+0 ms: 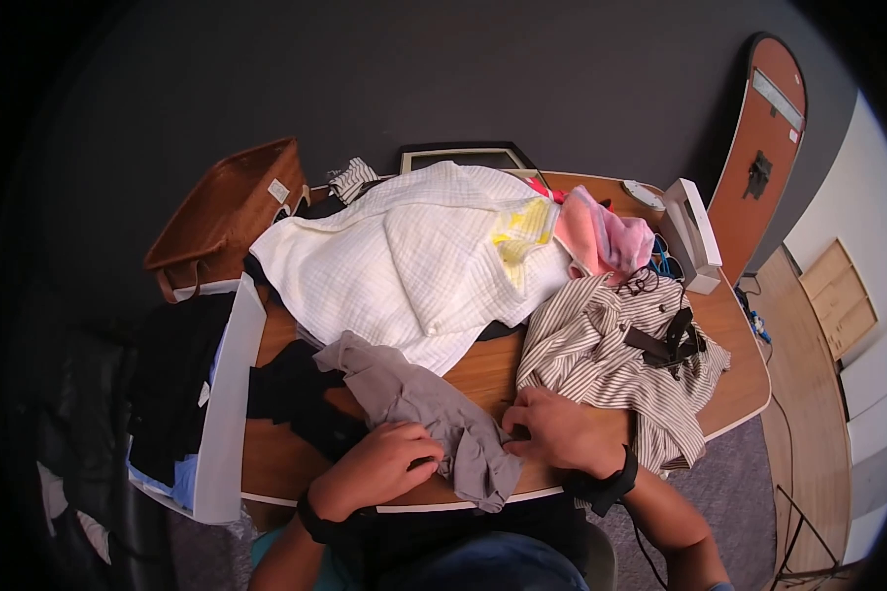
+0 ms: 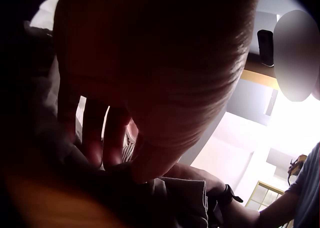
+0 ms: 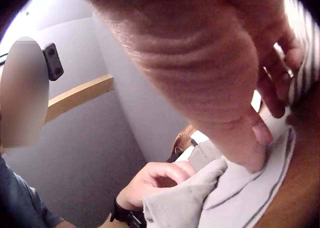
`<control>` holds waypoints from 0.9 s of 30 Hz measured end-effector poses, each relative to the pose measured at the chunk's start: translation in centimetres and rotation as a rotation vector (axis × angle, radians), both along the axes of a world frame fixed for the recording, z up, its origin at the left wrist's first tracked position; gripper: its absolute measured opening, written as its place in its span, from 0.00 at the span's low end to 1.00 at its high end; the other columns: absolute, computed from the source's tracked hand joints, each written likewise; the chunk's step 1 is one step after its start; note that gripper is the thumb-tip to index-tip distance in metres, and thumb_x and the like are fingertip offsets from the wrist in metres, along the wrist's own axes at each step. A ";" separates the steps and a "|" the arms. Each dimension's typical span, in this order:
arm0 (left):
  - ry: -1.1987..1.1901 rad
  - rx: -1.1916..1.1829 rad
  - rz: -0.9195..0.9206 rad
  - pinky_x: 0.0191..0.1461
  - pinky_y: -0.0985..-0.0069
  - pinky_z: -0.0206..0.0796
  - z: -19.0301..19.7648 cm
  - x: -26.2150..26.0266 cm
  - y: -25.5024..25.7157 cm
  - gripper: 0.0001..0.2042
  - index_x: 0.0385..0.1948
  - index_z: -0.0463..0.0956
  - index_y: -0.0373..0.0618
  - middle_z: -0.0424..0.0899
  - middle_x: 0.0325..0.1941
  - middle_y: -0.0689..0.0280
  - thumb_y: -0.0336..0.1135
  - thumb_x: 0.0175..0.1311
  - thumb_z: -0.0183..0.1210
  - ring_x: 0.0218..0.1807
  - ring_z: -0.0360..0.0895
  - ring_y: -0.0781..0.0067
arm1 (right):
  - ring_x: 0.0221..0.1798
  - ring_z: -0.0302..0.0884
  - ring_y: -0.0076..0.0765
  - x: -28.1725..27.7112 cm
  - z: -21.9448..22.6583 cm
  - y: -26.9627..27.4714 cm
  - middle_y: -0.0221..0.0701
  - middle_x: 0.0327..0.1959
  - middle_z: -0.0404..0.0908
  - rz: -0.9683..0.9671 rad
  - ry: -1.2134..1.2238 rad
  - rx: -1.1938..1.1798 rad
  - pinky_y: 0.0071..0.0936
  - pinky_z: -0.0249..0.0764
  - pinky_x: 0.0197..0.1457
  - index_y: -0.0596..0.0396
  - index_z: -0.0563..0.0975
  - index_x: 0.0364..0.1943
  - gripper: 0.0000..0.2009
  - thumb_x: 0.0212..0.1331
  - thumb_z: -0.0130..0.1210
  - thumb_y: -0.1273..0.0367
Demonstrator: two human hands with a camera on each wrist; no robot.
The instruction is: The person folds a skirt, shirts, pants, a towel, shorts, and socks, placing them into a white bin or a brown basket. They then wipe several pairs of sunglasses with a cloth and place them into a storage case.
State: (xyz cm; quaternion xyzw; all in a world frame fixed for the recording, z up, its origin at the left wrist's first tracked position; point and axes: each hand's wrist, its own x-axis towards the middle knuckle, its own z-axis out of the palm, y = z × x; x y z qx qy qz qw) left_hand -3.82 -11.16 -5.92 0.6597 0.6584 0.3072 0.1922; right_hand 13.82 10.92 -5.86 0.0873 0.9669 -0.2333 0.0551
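Observation:
A crumpled grey garment (image 1: 394, 389) lies slantwise near the table's front edge; its exact kind does not show. On its left edge, my left hand (image 1: 384, 465) pinches the cloth between thumb and bent fingers. The left wrist view has this hand (image 2: 150, 83) dark and close, fingertips down at the fabric. My right hand (image 1: 567, 433) pinches the garment's right edge. In the right wrist view, the right thumb and a finger meet on the pale grey cloth (image 3: 235, 188). Black cloth (image 1: 301, 394) lies left of the garment, partly beneath it.
A large white muslin cloth (image 1: 365, 256) covers the middle. Right of it are a striped shirt (image 1: 581, 335) with a black strap on top, and pink cloth (image 1: 606, 236). A white box (image 1: 229, 414) of clothes stands left, a brown basket (image 1: 227, 222) behind it.

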 end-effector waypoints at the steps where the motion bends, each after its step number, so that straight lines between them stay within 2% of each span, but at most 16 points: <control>1: -0.009 -0.012 0.002 0.49 0.64 0.66 -0.2 -0.1 -0.1 0.05 0.34 0.79 0.42 0.77 0.34 0.60 0.32 0.60 0.58 0.43 0.75 0.56 | 0.47 0.74 0.44 0.0 -0.3 0.0 0.36 0.42 0.75 0.002 0.000 -0.001 0.33 0.71 0.51 0.51 0.80 0.41 0.17 0.50 0.65 0.58; 3: -0.023 -0.026 0.006 0.50 0.65 0.67 -0.5 -0.2 -0.3 0.05 0.34 0.79 0.42 0.77 0.34 0.60 0.31 0.59 0.58 0.43 0.75 0.56 | 0.47 0.74 0.44 0.3 -0.9 0.0 0.36 0.41 0.76 0.047 0.108 -0.025 0.33 0.71 0.51 0.52 0.80 0.39 0.16 0.50 0.65 0.58; 7: 0.021 0.004 0.066 0.51 0.65 0.68 -1.4 0.1 -0.1 0.11 0.44 0.76 0.39 0.79 0.39 0.57 0.31 0.60 0.59 0.44 0.76 0.56 | 0.46 0.74 0.43 0.6 -0.8 -0.8 0.36 0.39 0.76 0.023 0.145 -0.019 0.34 0.72 0.49 0.54 0.80 0.37 0.13 0.51 0.64 0.62; 9: 0.018 0.051 0.102 0.50 0.64 0.68 -1.0 0.7 0.3 0.13 0.47 0.75 0.39 0.79 0.40 0.55 0.32 0.61 0.59 0.43 0.77 0.55 | 0.45 0.76 0.42 0.4 -1.3 -1.3 0.37 0.39 0.77 0.147 0.194 -0.064 0.35 0.74 0.46 0.54 0.81 0.36 0.11 0.52 0.63 0.63; 11: -0.169 -0.107 0.166 0.46 0.64 0.70 0.7 2.0 0.7 0.19 0.52 0.71 0.38 0.80 0.39 0.53 0.36 0.63 0.60 0.40 0.78 0.54 | 0.41 0.76 0.48 0.1 -1.5 -2.0 0.37 0.35 0.77 0.169 0.233 -0.120 0.38 0.73 0.43 0.54 0.78 0.39 0.12 0.52 0.64 0.66; 13: -0.094 -0.017 0.166 0.45 0.66 0.71 -0.3 3.2 1.2 0.21 0.54 0.69 0.38 0.79 0.38 0.53 0.39 0.63 0.61 0.38 0.78 0.55 | 0.42 0.77 0.44 -0.3 0.7 -2.9 0.38 0.39 0.78 -0.040 -0.083 -0.393 0.32 0.73 0.42 0.53 0.74 0.44 0.17 0.53 0.65 0.64; 14: -0.018 0.074 0.163 0.43 0.67 0.72 -0.5 3.6 1.4 0.23 0.55 0.68 0.38 0.79 0.36 0.53 0.41 0.63 0.62 0.35 0.78 0.57 | 0.41 0.77 0.34 -0.2 0.4 -2.7 0.33 0.38 0.78 -0.046 -0.067 -0.498 0.25 0.71 0.42 0.54 0.70 0.46 0.16 0.57 0.63 0.67; 15: -0.019 0.074 0.162 0.43 0.67 0.72 -0.4 3.8 1.4 0.23 0.55 0.68 0.38 0.79 0.36 0.53 0.41 0.63 0.62 0.35 0.78 0.57 | 0.41 0.77 0.34 -0.3 -0.2 -2.6 0.33 0.38 0.78 -0.046 -0.068 -0.498 0.25 0.71 0.42 0.54 0.70 0.46 0.16 0.57 0.63 0.67; 17: -0.158 -0.137 0.218 0.44 0.71 0.72 0.4 3.9 1.6 0.28 0.58 0.65 0.37 0.79 0.35 0.54 0.42 0.62 0.63 0.37 0.79 0.61 | 0.42 0.74 0.22 -0.4 -0.9 -2.5 0.26 0.38 0.77 -0.066 0.202 -0.817 0.20 0.69 0.44 0.55 0.70 0.45 0.11 0.63 0.59 0.71; 18: -0.325 -0.189 0.195 0.47 0.73 0.71 -0.3 3.7 1.8 0.27 0.58 0.64 0.36 0.79 0.35 0.58 0.40 0.62 0.64 0.39 0.78 0.69 | 0.43 0.71 0.15 -0.5 -0.8 -2.6 0.22 0.38 0.75 -0.060 0.197 -1.045 0.17 0.68 0.46 0.57 0.70 0.49 0.12 0.64 0.56 0.76; 19: -0.323 -0.188 0.195 0.47 0.73 0.71 -0.8 3.6 1.9 0.27 0.58 0.64 0.36 0.79 0.35 0.58 0.40 0.62 0.64 0.39 0.78 0.69 | 0.43 0.71 0.15 -0.5 -0.4 -2.8 0.22 0.38 0.75 -0.059 0.198 -1.045 0.17 0.68 0.46 0.57 0.70 0.49 0.12 0.64 0.56 0.76; 21: -0.745 -0.122 0.090 0.44 0.74 0.71 -1.5 3.5 1.9 0.29 0.57 0.66 0.37 0.78 0.36 0.63 0.44 0.61 0.66 0.38 0.77 0.74 | 0.46 0.71 0.17 -0.7 0.4 -3.0 0.24 0.41 0.74 -0.004 0.158 -1.320 0.16 0.69 0.49 0.56 0.67 0.55 0.18 0.62 0.56 0.79; 22: -0.745 -0.123 0.092 0.44 0.74 0.71 -1.4 3.6 1.9 0.29 0.57 0.66 0.37 0.78 0.36 0.63 0.44 0.61 0.66 0.38 0.77 0.74 | 0.46 0.71 0.17 -0.7 0.5 -3.0 0.24 0.41 0.74 -0.003 0.158 -1.322 0.16 0.69 0.49 0.56 0.67 0.55 0.18 0.62 0.56 0.79; 24: -1.110 -0.046 0.095 0.44 0.80 0.69 -0.9 4.0 1.9 0.19 0.52 0.70 0.39 0.76 0.37 0.72 0.36 0.63 0.64 0.38 0.73 0.83 | 0.50 0.69 0.15 -0.6 0.8 -2.8 0.24 0.46 0.72 0.054 0.141 -1.281 0.15 0.68 0.51 0.55 0.66 0.60 0.24 0.60 0.57 0.80; 25: -1.109 -0.045 0.096 0.44 0.80 0.69 -1.2 3.5 1.7 0.19 0.52 0.70 0.39 0.76 0.37 0.72 0.36 0.63 0.64 0.38 0.73 0.83 | 0.50 0.69 0.15 -0.4 1.2 -2.7 0.24 0.46 0.72 0.056 0.141 -1.281 0.15 0.68 0.51 0.55 0.66 0.60 0.24 0.60 0.57 0.80; 27: -1.062 -0.062 0.043 0.43 0.84 0.66 -2.2 2.3 1.1 0.10 0.45 0.72 0.40 0.75 0.38 0.74 0.30 0.66 0.60 0.39 0.71 0.87 | 0.53 0.67 0.13 -0.1 2.6 -2.4 0.22 0.47 0.70 -0.045 0.157 -1.335 0.15 0.67 0.52 0.54 0.66 0.60 0.24 0.60 0.56 0.82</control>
